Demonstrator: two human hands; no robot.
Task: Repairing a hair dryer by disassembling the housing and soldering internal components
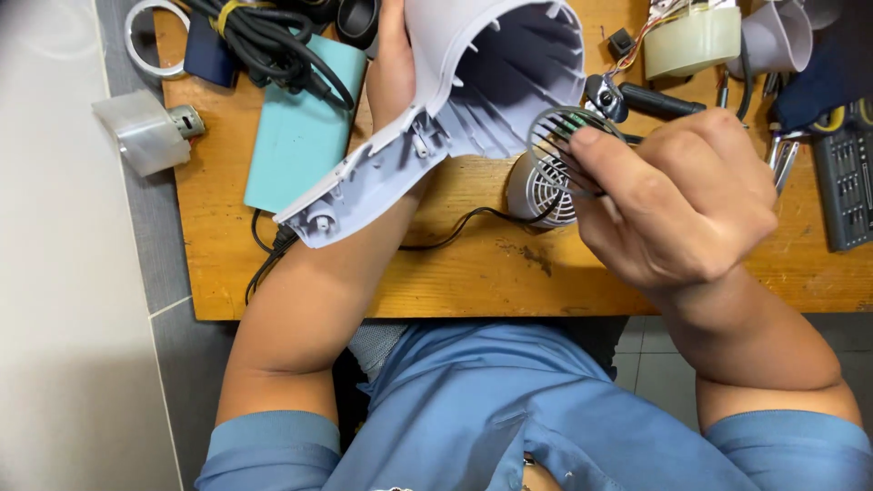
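A: Wooden table over grey floor tiles. Leftmost?

B: One small motor, one teal case, cords atop.

A: Hands?

B: Left hand grips one grey dryer shell; right hand pinches one round grille, hiding another vented cap. Screwdriver set far right.

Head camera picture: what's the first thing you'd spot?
The big pale lilac hair dryer shell, opened up, held by the left hand at top centre. Beside it the right hand pinches a round grille in its fingers, above the wooden table.
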